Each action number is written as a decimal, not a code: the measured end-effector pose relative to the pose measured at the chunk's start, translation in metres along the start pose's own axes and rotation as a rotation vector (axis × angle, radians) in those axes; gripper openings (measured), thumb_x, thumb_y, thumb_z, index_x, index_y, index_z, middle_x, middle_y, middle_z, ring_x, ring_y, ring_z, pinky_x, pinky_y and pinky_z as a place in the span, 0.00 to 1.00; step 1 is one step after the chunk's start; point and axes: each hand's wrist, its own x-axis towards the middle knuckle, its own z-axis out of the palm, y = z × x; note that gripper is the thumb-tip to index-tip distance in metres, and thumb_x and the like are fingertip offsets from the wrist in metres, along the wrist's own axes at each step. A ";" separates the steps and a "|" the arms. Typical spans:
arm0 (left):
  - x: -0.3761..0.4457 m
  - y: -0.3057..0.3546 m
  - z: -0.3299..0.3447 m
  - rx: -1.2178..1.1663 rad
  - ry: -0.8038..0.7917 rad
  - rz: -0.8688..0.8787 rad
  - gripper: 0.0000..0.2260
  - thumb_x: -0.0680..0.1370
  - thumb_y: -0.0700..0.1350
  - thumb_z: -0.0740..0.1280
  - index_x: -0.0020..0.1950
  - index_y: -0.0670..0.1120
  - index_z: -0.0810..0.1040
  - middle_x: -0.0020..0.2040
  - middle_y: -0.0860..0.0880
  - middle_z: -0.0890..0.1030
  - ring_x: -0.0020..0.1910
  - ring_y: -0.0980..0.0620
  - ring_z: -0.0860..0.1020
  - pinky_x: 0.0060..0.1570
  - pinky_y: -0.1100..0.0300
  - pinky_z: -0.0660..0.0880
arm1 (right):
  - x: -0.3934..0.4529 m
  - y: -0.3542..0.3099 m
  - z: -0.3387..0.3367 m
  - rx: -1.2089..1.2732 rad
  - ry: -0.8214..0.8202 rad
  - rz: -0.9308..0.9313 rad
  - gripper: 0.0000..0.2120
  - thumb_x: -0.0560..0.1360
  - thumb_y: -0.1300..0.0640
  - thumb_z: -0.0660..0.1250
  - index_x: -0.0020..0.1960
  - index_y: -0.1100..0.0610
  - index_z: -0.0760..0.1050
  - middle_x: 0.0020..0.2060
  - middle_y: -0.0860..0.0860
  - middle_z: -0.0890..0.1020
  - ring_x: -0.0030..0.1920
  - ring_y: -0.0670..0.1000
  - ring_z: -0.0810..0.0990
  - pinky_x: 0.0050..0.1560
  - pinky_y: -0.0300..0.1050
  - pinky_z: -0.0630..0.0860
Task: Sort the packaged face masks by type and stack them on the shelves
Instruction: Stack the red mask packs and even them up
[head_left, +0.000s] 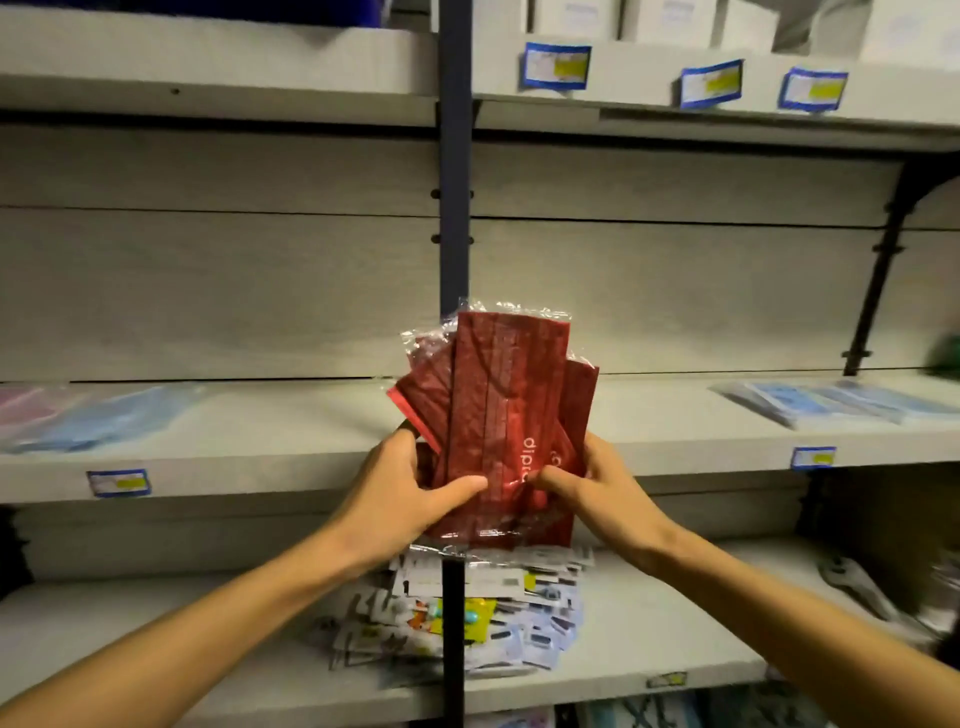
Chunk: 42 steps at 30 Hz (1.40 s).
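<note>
I've got a fanned bunch of red masks (498, 410) in clear wrappers held upright in front of the middle shelf (291, 441), approx. at the dark upright post (455, 208) btwn the two shelf bays. My left hand (410, 493) grips the bunch from the left, thumb across the front, fingers (408, 431) curled round the back edge. My right hand (592, 488) pinches the lower right side, thumb on the front pack near the white print, other fingers wrapped behind. Both hands closed on the packs; the bunch touches no shelf.

On the middle shelf, far left end: a flat stack of blue masks (104, 421) w/ sth pinkish beside it at the very edge, too blurry to tell. Far right end: another stack of light blue packs (836, 402) near the back. Blue-bordered labels (118, 483) stuck on the shelf front edges.

Lower shelf (675, 639), under my hands at the post: a loose heap of small printed packets (493, 618). Top shelf right bay has white boxes (670, 21).
</note>
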 end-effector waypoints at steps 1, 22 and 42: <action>0.005 0.005 0.016 -0.002 -0.007 -0.016 0.23 0.68 0.53 0.80 0.59 0.51 0.77 0.53 0.52 0.87 0.52 0.54 0.85 0.53 0.55 0.82 | -0.007 0.002 -0.015 -0.012 0.023 0.025 0.12 0.76 0.64 0.69 0.59 0.58 0.77 0.46 0.64 0.84 0.45 0.56 0.82 0.48 0.55 0.84; 0.214 -0.007 0.205 -0.275 0.009 -0.373 0.08 0.77 0.47 0.72 0.54 0.48 0.80 0.43 0.46 0.88 0.41 0.47 0.87 0.43 0.52 0.84 | 0.101 0.060 -0.213 -0.078 0.170 0.145 0.23 0.72 0.70 0.73 0.60 0.52 0.70 0.50 0.52 0.84 0.44 0.44 0.87 0.38 0.36 0.81; 0.324 -0.100 0.198 -0.550 0.160 -0.595 0.15 0.72 0.42 0.73 0.58 0.41 0.83 0.53 0.40 0.86 0.54 0.41 0.85 0.57 0.46 0.81 | 0.274 0.149 -0.262 -0.071 0.128 0.213 0.14 0.72 0.63 0.77 0.54 0.62 0.76 0.40 0.55 0.84 0.35 0.49 0.81 0.33 0.41 0.78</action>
